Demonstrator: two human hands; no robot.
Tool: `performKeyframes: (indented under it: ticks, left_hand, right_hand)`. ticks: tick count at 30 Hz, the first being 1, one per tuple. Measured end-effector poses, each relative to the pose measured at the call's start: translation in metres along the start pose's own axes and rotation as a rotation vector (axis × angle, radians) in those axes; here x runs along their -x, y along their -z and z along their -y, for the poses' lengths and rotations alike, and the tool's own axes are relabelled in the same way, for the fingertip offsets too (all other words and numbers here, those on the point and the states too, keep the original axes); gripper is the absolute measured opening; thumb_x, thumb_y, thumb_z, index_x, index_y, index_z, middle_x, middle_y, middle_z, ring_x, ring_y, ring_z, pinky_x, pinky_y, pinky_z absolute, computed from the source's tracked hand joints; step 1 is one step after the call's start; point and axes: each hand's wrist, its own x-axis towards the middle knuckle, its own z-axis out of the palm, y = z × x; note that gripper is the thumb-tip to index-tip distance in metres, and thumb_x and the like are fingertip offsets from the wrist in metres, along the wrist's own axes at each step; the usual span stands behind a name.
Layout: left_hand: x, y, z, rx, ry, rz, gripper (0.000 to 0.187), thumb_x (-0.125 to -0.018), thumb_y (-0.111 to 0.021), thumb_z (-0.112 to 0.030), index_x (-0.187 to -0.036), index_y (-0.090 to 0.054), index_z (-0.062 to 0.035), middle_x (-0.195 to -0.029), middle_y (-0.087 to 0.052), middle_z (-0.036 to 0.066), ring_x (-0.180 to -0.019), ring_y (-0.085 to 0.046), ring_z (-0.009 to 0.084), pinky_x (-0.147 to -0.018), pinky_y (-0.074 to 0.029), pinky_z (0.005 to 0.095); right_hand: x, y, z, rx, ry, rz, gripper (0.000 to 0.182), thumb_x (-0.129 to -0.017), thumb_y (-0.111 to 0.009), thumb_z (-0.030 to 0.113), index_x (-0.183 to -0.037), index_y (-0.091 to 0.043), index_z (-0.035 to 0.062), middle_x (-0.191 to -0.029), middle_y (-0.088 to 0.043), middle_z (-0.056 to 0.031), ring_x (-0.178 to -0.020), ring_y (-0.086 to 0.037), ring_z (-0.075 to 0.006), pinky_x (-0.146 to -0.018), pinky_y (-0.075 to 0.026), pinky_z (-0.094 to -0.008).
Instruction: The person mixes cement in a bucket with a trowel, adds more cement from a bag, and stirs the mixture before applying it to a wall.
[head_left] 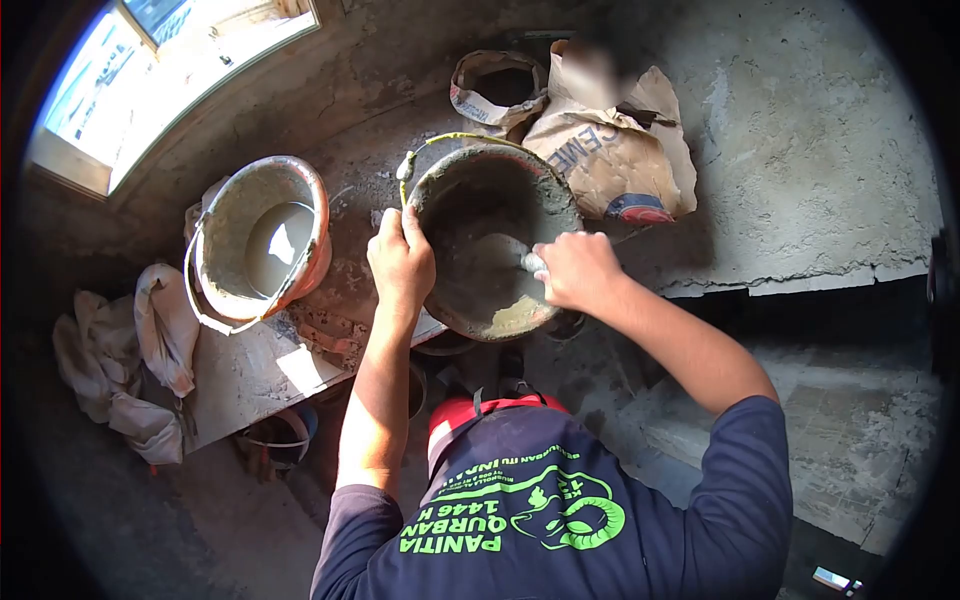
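Note:
A cement-crusted bucket (445, 167) with a yellow wire handle (470, 137) stands tilted before me. My left hand (401, 258) is closed on its near left rim, thumb and fingers pinching the edge. Inside, my right hand (578, 271) wraps round the pale handle of a trowel (497, 250), whose rounded grey blade lies blurred in the bucket. Wet grey mortar (512, 315) coats the inner wall at the near side. How much mortar sits at the bottom is hard to see in the shade.
Left of the bucket stands an orange bucket (318, 255) with greyish water. A torn paper cement bag (600, 165) and an open paper bag (497, 85) lie behind. Pale sacks (165, 325) hang over a board (235, 395) at left. A concrete ledge (800, 200) runs right.

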Motion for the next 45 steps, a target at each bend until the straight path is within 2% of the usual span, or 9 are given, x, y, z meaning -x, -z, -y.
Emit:
performKeyframes:
  ticks: [5, 18, 25, 32, 34, 37, 41, 42, 45]
  left_hand:
    - [0.002, 0.002, 0.001, 0.016, 0.005, -0.015, 0.034, -0.104, -0.053, -0.021, -0.078, -0.049, 0.0008, -0.061, -0.054, 0.024, -0.055, -0.054, 0.0402, -0.053, -0.041, 0.0466]
    - [-0.005, -0.002, -0.008, 0.041, -0.070, 0.049, 0.030, -0.101, -0.056, -0.018, -0.078, -0.049, -0.0013, -0.061, -0.056, 0.025, -0.059, -0.059, 0.0473, -0.053, -0.042, 0.0518]
    - [-0.005, -0.003, -0.004, 0.097, 0.009, 0.078, 0.032, -0.104, -0.053, -0.018, -0.078, -0.048, 0.0013, -0.057, -0.048, 0.021, -0.046, -0.045, 0.0315, -0.050, -0.038, 0.0422]
    - [-0.007, -0.004, -0.009, 0.115, 0.003, 0.104, 0.032, -0.104, -0.053, -0.017, -0.079, -0.047, 0.0014, -0.056, -0.047, 0.018, -0.046, -0.041, 0.0245, -0.048, -0.036, 0.0379]
    - [-0.006, -0.005, -0.013, 0.137, 0.028, 0.124, 0.033, -0.103, -0.054, -0.019, -0.077, -0.046, -0.0008, -0.057, -0.051, 0.023, -0.052, -0.055, 0.0425, -0.049, -0.039, 0.0463]
    - [-0.007, -0.006, -0.020, 0.159, 0.030, 0.160, 0.034, -0.104, -0.054, -0.019, -0.077, -0.046, -0.0009, -0.057, -0.050, 0.022, -0.050, -0.054, 0.0413, -0.049, -0.039, 0.0460]
    - [-0.016, -0.009, -0.011, 0.147, 0.017, 0.120, 0.033, -0.103, -0.055, -0.019, -0.077, -0.046, -0.0006, -0.057, -0.051, 0.023, -0.051, -0.055, 0.0423, -0.049, -0.039, 0.0468]
    - [-0.016, -0.009, -0.008, 0.157, 0.022, 0.112, 0.033, -0.104, -0.055, -0.018, -0.078, -0.046, 0.0010, -0.056, -0.045, 0.016, -0.047, -0.039, 0.0214, -0.048, -0.036, 0.0377]
    - [-0.014, -0.006, -0.008, 0.178, 0.038, 0.139, 0.032, -0.104, -0.055, -0.017, -0.078, -0.046, 0.0010, -0.056, -0.045, 0.016, -0.047, -0.039, 0.0216, -0.049, -0.036, 0.0376]
  right_hand:
    - [0.009, 0.054, 0.000, 0.227, 0.041, -0.242, 0.020, -0.081, -0.069, 0.020, -0.095, -0.069, 0.0054, -0.080, -0.073, -0.0126, -0.074, -0.074, -0.0269, -0.061, -0.058, -0.0385]
    - [0.035, 0.004, 0.040, -0.026, 0.005, -0.154, 0.031, -0.090, -0.065, 0.029, -0.110, -0.064, 0.0063, -0.084, -0.070, -0.0145, -0.074, -0.073, -0.0316, -0.061, -0.057, -0.0443]
    - [0.012, 0.016, 0.024, -0.072, -0.058, 0.162, 0.021, -0.082, -0.065, 0.022, -0.098, -0.072, 0.0113, -0.075, -0.071, -0.0153, -0.073, -0.073, -0.0325, -0.062, -0.057, -0.0448]
    - [-0.014, 0.081, 0.014, 0.296, -0.027, -0.054, 0.026, -0.082, -0.068, 0.021, -0.104, -0.067, 0.0074, -0.083, -0.070, -0.0109, -0.075, -0.073, -0.0266, -0.063, -0.056, -0.0386]
    - [-0.025, 0.081, 0.002, 0.364, 0.071, -0.108, 0.023, -0.081, -0.067, 0.015, -0.102, -0.067, 0.0047, -0.082, -0.070, -0.0107, -0.076, -0.073, -0.0260, -0.064, -0.057, -0.0375]
    - [-0.046, 0.051, -0.007, 0.403, 0.249, -0.028, 0.015, -0.082, -0.066, 0.015, -0.093, -0.070, 0.0050, -0.081, -0.071, -0.0105, -0.079, -0.073, -0.0254, -0.066, -0.058, -0.0386]
    - [-0.053, 0.067, -0.024, 0.219, 0.209, 0.294, 0.019, -0.080, -0.074, 0.023, -0.080, -0.073, 0.0046, -0.082, -0.071, -0.0152, -0.081, -0.073, -0.0323, -0.071, -0.058, -0.0437]
    - [-0.053, 0.059, -0.035, 0.094, 0.173, 0.279, 0.025, -0.079, -0.077, 0.024, -0.088, -0.076, 0.0014, -0.087, -0.073, -0.0192, -0.085, -0.072, -0.0367, -0.076, -0.058, -0.0443]
    - [-0.046, 0.047, -0.047, -0.319, 0.059, 0.409, 0.021, -0.078, -0.075, 0.019, -0.092, -0.078, 0.0036, -0.083, -0.073, -0.0203, -0.082, -0.072, -0.0353, -0.074, -0.056, -0.0449]
